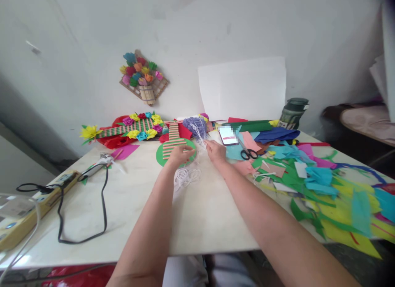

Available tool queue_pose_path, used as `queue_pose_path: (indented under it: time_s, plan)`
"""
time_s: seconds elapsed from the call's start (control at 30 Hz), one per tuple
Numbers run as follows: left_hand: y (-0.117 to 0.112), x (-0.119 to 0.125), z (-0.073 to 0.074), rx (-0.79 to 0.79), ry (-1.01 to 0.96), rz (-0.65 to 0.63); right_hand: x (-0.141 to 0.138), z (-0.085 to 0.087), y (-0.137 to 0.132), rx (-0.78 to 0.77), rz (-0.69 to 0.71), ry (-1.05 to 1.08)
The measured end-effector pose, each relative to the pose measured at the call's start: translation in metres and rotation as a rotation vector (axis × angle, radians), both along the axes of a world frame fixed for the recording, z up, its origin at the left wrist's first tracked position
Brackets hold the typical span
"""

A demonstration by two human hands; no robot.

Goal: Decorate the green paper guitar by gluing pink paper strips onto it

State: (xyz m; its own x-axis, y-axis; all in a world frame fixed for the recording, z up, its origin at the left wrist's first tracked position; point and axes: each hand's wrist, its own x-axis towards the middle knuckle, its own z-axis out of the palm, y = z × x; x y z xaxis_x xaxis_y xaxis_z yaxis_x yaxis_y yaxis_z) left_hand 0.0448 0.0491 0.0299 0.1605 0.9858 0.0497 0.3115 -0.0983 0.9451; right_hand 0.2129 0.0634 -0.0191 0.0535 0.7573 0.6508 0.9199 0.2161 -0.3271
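Note:
My right hand (216,151) is closed in a pinch on white string (201,135), whose strands run up over a bundle of purple yarn (194,126). Over a round green card (160,154) with striped sticks on it, my left hand (181,155) has its fingers pinched together. Thin white strands show by its fingertips, though the grip itself is partly hidden. A loose coil of white string (187,178) lies on the table just below the left hand. The striped stick strip continues upward from the card as a neck.
Left are a glue gun (105,160), its black cable (105,213) and a power strip (55,194). A flower-decorated stick guitar (142,126) lies at the back. Right of my hands are a phone (227,135), scissors (248,153), paper scraps (317,178) and a dark bottle (292,114).

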Motion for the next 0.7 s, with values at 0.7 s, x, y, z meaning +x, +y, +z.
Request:
queue_pose_path:
  time_s: [0.7]
  plan:
    - [-0.021, -0.02, 0.023, 0.021, -0.282, -0.696, 0.004, -0.011, 0.016, -0.062, 0.123, 0.083]
